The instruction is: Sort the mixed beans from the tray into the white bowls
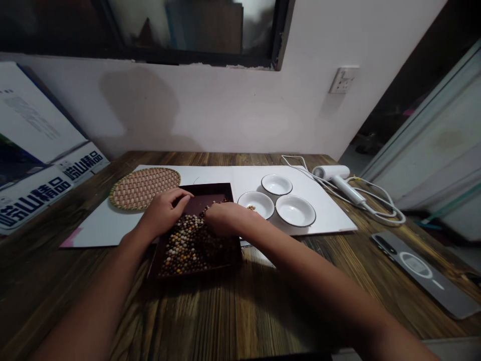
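Observation:
A dark brown square tray sits in front of me, heaped with mixed brown, tan and cream beans. My left hand hangs over the tray's left side, its fingers curled; I cannot tell whether it holds anything. My right hand reaches across from the right, with its fingertips down among the beans near the far rim. Its fingers hide whatever they may hold. Just beyond that hand, a small white bowl holds a few beans.
Two more white dark-rimmed bowls stand beside it on a white board. A round woven mat lies to the left. A white hair dryer with its cord and a dark phone rest on the wooden table.

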Demonstrator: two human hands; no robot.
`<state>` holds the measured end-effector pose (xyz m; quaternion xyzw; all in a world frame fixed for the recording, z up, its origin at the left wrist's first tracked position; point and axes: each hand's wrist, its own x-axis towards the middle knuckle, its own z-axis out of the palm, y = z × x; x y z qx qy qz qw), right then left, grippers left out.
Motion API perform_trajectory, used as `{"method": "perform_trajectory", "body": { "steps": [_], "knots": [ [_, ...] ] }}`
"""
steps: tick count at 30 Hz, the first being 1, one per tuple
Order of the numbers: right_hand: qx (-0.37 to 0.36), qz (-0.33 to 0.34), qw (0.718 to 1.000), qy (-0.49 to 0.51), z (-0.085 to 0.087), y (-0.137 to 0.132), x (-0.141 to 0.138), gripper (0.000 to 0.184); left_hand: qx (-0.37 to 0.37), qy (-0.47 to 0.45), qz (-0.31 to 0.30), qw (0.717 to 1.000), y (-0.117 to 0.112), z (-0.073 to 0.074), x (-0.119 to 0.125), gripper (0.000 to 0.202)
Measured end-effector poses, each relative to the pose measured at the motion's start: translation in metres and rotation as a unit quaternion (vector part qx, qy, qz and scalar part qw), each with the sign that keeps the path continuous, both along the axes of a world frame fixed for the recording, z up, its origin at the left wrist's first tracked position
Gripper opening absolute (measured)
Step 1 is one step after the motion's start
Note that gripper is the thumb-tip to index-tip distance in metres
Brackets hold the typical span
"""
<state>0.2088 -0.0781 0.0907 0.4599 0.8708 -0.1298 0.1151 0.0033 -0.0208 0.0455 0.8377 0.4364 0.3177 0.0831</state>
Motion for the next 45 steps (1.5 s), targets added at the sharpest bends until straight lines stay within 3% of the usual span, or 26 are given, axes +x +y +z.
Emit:
{"method": "perform_trajectory", "body": {
  "steps": [3, 5, 11, 16, 20, 25, 32, 37, 45],
  "knots": [
    [0.000, 0.028, 0.999, -0.017, 0.017, -0.002, 0.005, 0.021, 0.000, 0.001, 0.001, 1.000, 0.000, 0.000, 0.000, 0.031],
    [0.007, 0.009, 1.000, -0.017, 0.031, -0.003, 0.013, 0.021, 0.000, 0.001, 0.002, 1.000, -0.001, 0.001, 0.000, 0.031],
    [0.029, -0.138, 0.990, 0.024, 0.065, 0.001, 0.070, 0.021, -0.002, -0.008, -0.002, 1.000, -0.002, 0.002, 0.000, 0.031],
    [0.037, -0.246, 0.968, 0.033, 0.072, 0.011, 0.126, 0.018, 0.006, -0.009, -0.011, 1.000, -0.001, 0.000, 0.000, 0.030],
    [0.028, -0.277, 0.960, 0.033, 0.071, 0.016, 0.145, 0.021, 0.007, -0.007, -0.009, 1.000, -0.001, 0.001, 0.000, 0.029],
    [0.078, -0.225, 0.970, 0.042, 0.067, 0.018, 0.134, 0.036, 0.006, -0.003, -0.008, 1.000, -0.002, 0.002, 0.000, 0.029],
    [0.045, -0.175, 0.980, 0.086, 0.062, 0.008, 0.088, 0.034, 0.002, -0.008, -0.008, 1.000, -0.002, 0.003, 0.001, 0.029],
    [0.046, -0.065, 0.990, 0.114, 0.042, 0.008, 0.051, 0.030, 0.004, -0.006, -0.012, 1.000, -0.002, 0.002, 0.001, 0.029],
    [0.047, 0.032, 0.998, 0.023, 0.012, 0.018, 0.024, 0.029, 0.001, -0.006, -0.013, 1.000, -0.003, 0.003, 0.001, 0.029]
  ]
}}
